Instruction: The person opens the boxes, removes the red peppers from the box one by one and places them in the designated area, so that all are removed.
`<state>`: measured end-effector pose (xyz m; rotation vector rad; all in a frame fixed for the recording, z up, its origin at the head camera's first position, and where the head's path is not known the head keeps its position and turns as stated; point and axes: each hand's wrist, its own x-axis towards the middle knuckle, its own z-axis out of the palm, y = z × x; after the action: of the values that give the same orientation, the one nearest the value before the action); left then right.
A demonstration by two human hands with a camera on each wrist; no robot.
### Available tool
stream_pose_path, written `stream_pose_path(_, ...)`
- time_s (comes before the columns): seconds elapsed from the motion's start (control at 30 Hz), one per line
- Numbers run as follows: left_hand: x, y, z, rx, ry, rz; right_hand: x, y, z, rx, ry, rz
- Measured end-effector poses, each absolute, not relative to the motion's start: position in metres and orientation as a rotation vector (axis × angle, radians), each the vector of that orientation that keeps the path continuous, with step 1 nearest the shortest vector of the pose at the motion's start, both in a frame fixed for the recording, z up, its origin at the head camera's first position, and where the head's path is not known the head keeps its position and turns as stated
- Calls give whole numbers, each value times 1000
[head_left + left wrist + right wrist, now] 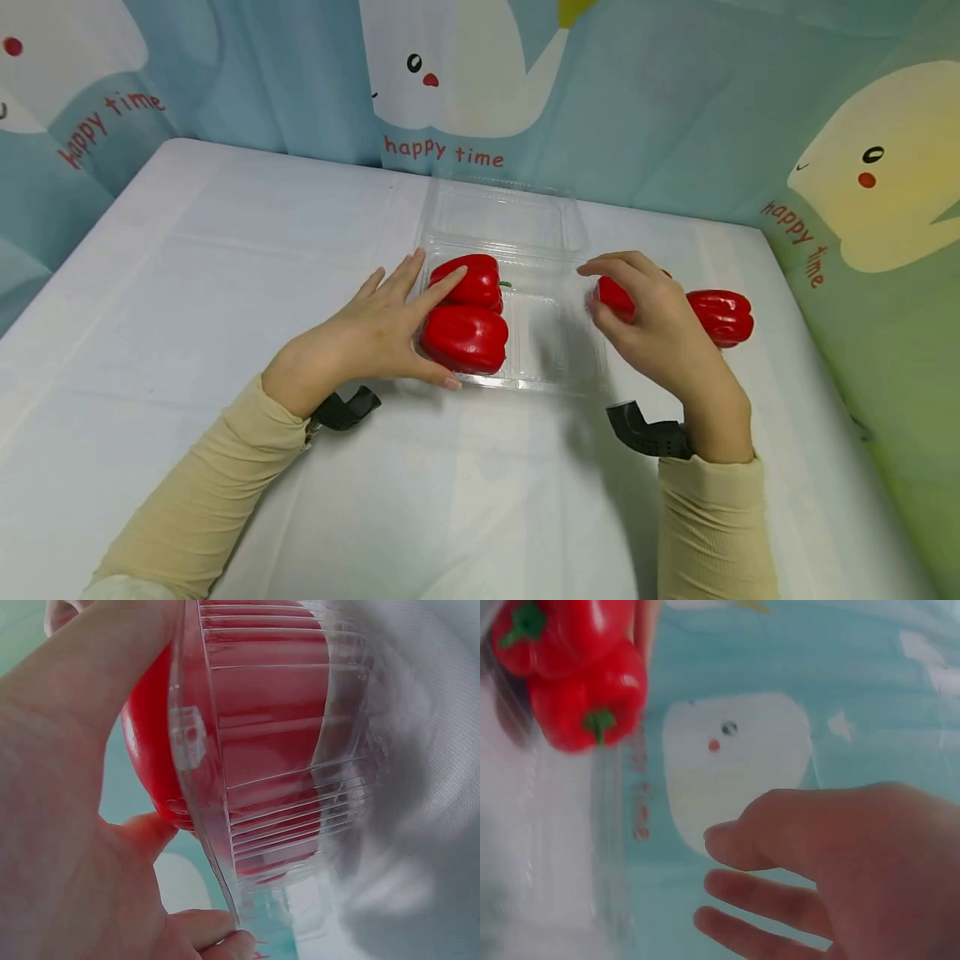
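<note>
Two red bell peppers lie one behind the other in the left part of a clear plastic clamshell box, the near one and the far one. My left hand spreads its fingers at the box's left edge; one finger rests on the far pepper, and the thumb lies by the front rim. In the left wrist view, the near pepper shows through the ribbed wall. Right of the box hovers my right hand, fingers loosely bent and nothing between them. Behind it a red pepper is partly hidden.
Another red bell pepper lies on the white table beyond the right hand. The box's clear lid is folded back toward the curtain, which has printed whales. Dark wrist cameras sit under both wrists.
</note>
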<state>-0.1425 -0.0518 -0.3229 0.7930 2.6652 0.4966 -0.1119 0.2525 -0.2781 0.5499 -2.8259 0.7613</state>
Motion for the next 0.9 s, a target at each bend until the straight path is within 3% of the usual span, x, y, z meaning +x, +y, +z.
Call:
stream_pose_path(0.33,-142,-52,-324,797,2671,487,-112,212,-291,873,-2887,749)
stream_pose_path(0.9,-141,-51,-325,817,2660,489,-106,178,-312,939,-2982,790)
